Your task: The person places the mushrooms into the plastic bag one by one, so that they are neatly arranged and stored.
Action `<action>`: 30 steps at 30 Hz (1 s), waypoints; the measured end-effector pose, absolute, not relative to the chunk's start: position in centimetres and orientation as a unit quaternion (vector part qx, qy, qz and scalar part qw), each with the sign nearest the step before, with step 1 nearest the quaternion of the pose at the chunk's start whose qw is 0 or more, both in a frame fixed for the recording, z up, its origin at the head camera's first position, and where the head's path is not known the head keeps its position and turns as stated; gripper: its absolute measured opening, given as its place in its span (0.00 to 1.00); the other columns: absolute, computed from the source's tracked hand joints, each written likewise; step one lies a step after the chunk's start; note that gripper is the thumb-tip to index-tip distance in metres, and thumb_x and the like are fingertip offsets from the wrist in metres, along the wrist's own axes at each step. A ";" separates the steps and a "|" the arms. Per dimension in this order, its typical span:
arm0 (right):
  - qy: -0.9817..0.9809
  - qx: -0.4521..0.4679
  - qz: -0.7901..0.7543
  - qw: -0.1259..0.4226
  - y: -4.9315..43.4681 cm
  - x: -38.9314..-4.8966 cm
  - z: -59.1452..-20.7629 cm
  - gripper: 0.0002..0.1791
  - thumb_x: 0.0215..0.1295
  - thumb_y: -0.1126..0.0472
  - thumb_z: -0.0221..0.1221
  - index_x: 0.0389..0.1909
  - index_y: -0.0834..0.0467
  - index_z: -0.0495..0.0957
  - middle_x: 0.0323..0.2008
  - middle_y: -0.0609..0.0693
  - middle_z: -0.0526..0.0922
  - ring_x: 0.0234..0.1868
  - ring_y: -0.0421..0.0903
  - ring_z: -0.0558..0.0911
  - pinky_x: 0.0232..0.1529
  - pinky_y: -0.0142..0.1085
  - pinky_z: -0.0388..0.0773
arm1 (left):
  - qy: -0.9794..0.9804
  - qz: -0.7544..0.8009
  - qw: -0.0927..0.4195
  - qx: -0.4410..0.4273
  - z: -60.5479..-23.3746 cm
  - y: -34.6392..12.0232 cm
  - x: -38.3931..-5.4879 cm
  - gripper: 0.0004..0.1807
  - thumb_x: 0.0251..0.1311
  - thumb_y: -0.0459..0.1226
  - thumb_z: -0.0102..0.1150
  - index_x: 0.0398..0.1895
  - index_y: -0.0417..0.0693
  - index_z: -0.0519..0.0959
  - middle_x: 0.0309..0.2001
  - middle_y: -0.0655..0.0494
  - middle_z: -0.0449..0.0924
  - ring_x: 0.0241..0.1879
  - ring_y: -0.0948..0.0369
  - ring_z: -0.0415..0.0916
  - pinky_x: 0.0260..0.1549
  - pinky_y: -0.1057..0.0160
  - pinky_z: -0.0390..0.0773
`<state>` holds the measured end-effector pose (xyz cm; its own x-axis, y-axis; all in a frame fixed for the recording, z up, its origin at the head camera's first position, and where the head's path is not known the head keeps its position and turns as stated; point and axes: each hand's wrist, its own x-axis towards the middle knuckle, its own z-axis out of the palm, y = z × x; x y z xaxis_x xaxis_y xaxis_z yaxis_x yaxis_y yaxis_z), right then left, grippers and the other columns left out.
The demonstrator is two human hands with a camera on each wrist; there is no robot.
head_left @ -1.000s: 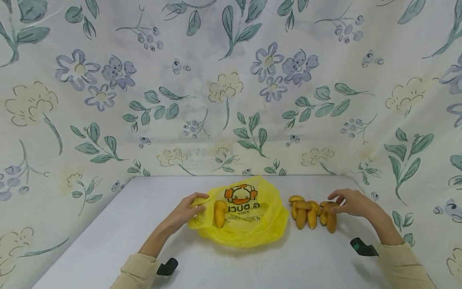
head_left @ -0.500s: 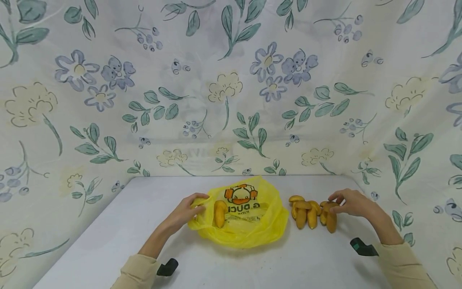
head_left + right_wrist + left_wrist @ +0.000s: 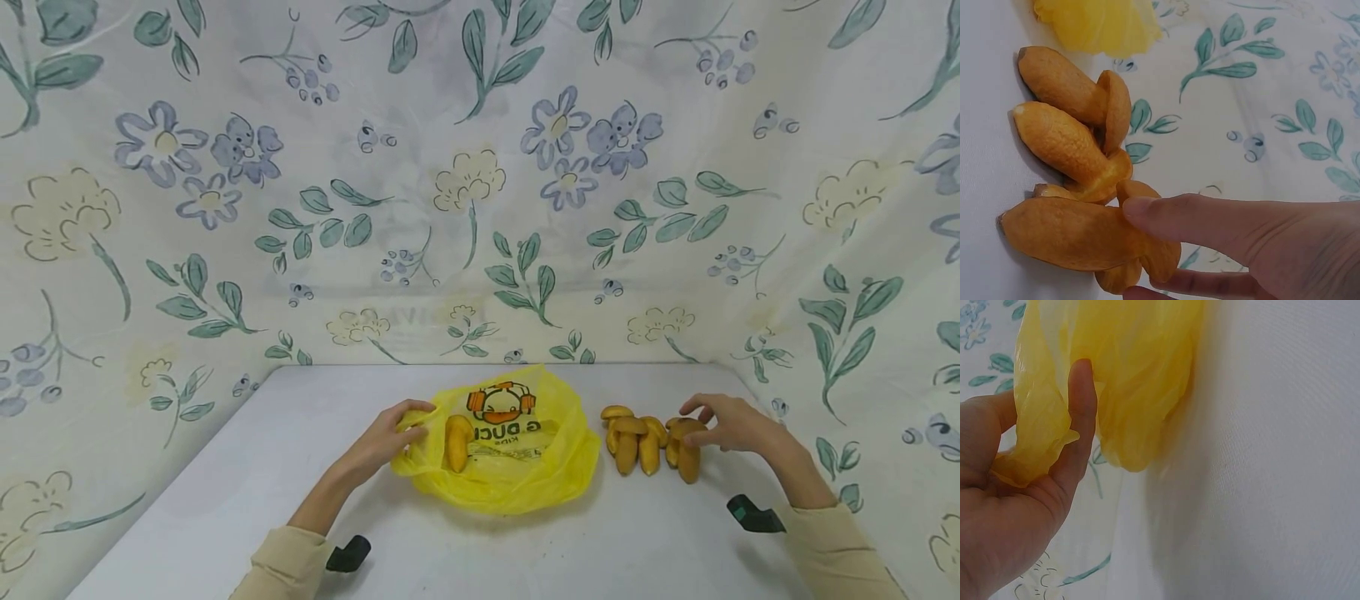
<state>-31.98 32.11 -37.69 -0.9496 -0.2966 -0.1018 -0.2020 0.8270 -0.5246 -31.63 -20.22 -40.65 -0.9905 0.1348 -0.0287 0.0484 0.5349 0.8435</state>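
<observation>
My left hand (image 3: 392, 433) grips the left edge of a yellow plastic bag (image 3: 570, 433) printed with a duck face. The film runs between thumb and fingers in the left wrist view, where the bag (image 3: 1141, 375) hangs in folds. One brown-yellow mushroom (image 3: 457, 446) shows at the bag's left side. Right of the bag lies a cluster of similar mushrooms (image 3: 625, 450). At its right end my right hand (image 3: 731, 423) pinches a mushroom (image 3: 1072, 234) near its cap, thumb on top and fingers beneath. That mushroom is right against its neighbours.
Everything lies on a white table (image 3: 480, 558). A cloth with flowers and leaves (image 3: 480, 233) hangs behind it and at both sides. Black wrist devices (image 3: 349, 554) extend from both sleeves over the table.
</observation>
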 end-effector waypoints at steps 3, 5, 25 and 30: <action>0.950 -0.130 -0.267 0.092 32.1 -31.9 -37.7 0.28 0.56 0.55 0.69 0.55 0.64 0.73 0.45 0.63 0.79 0.38 0.49 0.79 0.37 0.44 0.83 | 0.875 0.480 0.045 0.051 -40.6 -20.2 -31.6 0.21 0.66 0.35 0.53 0.63 0.48 0.72 0.68 0.44 0.67 0.52 0.54 0.70 0.45 0.64 0.76; 0.950 -0.133 -0.268 0.094 32.1 -31.9 -37.6 0.28 0.57 0.56 0.69 0.55 0.65 0.73 0.45 0.63 0.79 0.38 0.49 0.80 0.37 0.44 0.83 | 0.875 0.479 0.044 0.052 -40.6 -20.2 -31.6 0.21 0.66 0.35 0.53 0.63 0.47 0.72 0.68 0.44 0.67 0.52 0.54 0.70 0.45 0.64 0.76; 0.945 -0.151 -0.274 0.093 32.3 -32.0 -37.8 0.26 0.57 0.56 0.68 0.53 0.64 0.75 0.42 0.59 0.80 0.37 0.47 0.79 0.36 0.42 0.83 | 0.871 0.485 0.043 0.072 -40.9 -20.5 -31.8 0.21 0.66 0.35 0.53 0.62 0.47 0.72 0.68 0.43 0.67 0.56 0.53 0.69 0.47 0.62 0.74; 0.945 -0.154 -0.272 0.090 32.4 -32.1 -37.8 0.26 0.57 0.56 0.68 0.53 0.64 0.75 0.42 0.59 0.80 0.36 0.47 0.79 0.36 0.42 0.83 | 0.869 0.487 0.041 0.074 -40.8 -20.5 -31.7 0.20 0.66 0.35 0.53 0.62 0.46 0.72 0.67 0.43 0.68 0.53 0.54 0.69 0.45 0.63 0.74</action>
